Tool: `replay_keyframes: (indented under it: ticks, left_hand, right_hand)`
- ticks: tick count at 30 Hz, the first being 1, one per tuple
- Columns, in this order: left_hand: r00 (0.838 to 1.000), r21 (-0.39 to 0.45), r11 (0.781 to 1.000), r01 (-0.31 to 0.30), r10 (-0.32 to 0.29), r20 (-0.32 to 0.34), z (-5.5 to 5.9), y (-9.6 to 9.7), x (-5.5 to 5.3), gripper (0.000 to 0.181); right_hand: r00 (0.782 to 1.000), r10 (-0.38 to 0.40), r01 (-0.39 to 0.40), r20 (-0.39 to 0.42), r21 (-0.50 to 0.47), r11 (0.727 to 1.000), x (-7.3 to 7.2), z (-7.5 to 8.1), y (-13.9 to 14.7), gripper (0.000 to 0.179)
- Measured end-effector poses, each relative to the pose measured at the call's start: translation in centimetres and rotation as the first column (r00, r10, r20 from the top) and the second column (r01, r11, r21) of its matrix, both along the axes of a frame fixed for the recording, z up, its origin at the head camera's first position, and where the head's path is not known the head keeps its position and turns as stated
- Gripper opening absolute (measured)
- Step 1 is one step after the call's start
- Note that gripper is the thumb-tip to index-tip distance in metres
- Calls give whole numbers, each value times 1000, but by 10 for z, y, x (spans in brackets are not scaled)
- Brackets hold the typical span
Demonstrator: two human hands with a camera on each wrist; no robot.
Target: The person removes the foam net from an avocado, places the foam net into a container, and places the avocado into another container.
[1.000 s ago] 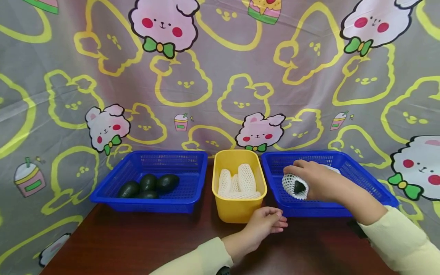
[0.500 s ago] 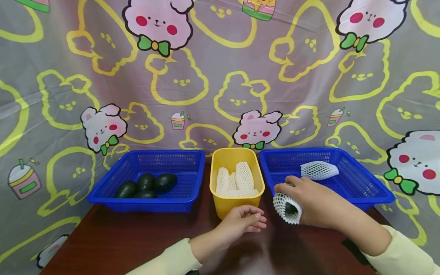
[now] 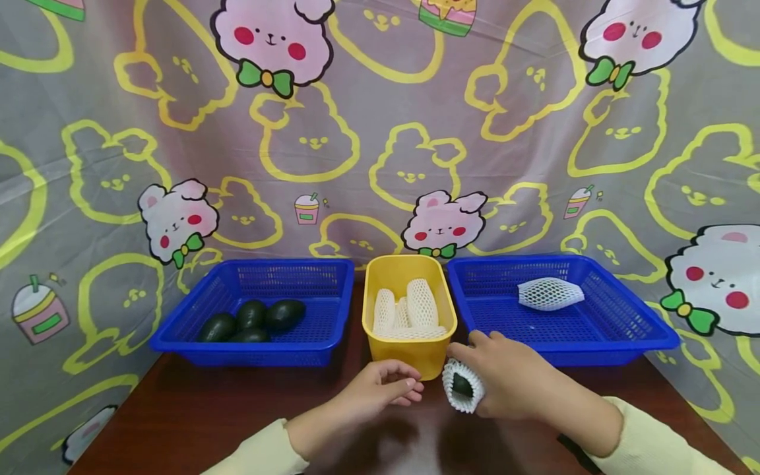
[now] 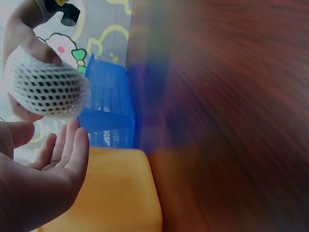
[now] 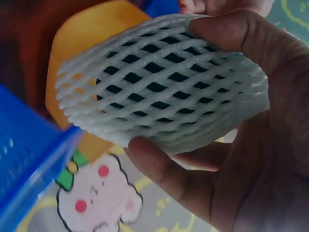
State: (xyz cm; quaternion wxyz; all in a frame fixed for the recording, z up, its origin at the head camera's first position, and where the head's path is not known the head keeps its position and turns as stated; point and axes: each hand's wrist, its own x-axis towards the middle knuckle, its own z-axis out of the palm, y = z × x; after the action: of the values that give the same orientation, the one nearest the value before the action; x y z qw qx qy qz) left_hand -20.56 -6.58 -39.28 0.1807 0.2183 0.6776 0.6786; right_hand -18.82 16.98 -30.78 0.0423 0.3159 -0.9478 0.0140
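My right hand (image 3: pixel 513 376) grips an avocado in a white foam net sleeve (image 3: pixel 462 388), in front of the yellow bin. Its dark end shows through the sleeve's opening, and in the right wrist view the thumb and fingers curl round the netting (image 5: pixel 164 82). My left hand (image 3: pixel 377 389) is held just left of it, fingers loosely bent and holding nothing, close to the bin's front. In the left wrist view a small gap seems to part the left fingertips (image 4: pixel 72 130) from the sleeve.
The yellow bin (image 3: pixel 410 356) contains several foam net sleeves (image 3: pixel 423 303). A blue basket (image 3: pixel 249 356) on the left holds several bare avocados (image 3: pixel 285 315). In the right blue basket (image 3: pixel 564 356) lies one sleeved avocado (image 3: pixel 550 294). A patterned cloth hangs behind.
My right hand has brought the sleeved avocado out of the right basket, leftward and toward me, over the table. My left hand has shifted left; the two hands are now closer together.
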Motion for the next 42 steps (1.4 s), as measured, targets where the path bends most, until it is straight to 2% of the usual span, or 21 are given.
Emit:
replay_keyframes:
  ticks: [2, 5, 13, 21, 25, 33, 42]
  left_hand:
    - [1000, -17, 1000, -4, 4, -12, -2, -6, 0, 27]
    - [1000, -50, 999, -13, 12, -29, -5, -13, 2, 26]
    - [996, -139, 990, -7, -6, -91, -11, -33, 2, 22]
    - [995, -160, 987, 0, -15, -94, -19, -45, 0, 23]
    - [995, -173, 985, 9, -25, -92, -21, -48, 1, 22]
    - [996, -175, 984, 24, -39, -84, -24, -50, 2, 19]
    - [994, -206, 978, -26, 3, -113, -28, -52, 3, 17]
  right_hand:
    - [999, -13, 13, 41, 16, 1000, -1, -4, -6, 72]
    - [999, -5, 3, 55, 36, 999, -2, -12, -15, 71]
    - [999, 53, -52, -9, 49, 997, -10, -37, -37, 62]
    - [997, 36, -42, 72, 81, 996, -14, -58, -55, 60]
    - [997, 37, -46, 74, 121, 992, -15, -67, -62, 62]
    - [1000, 17, -20, 23, 149, 989, -13, -71, -69, 62]
    - [998, 47, -50, 30, 95, 994, -14, -74, -65, 65]
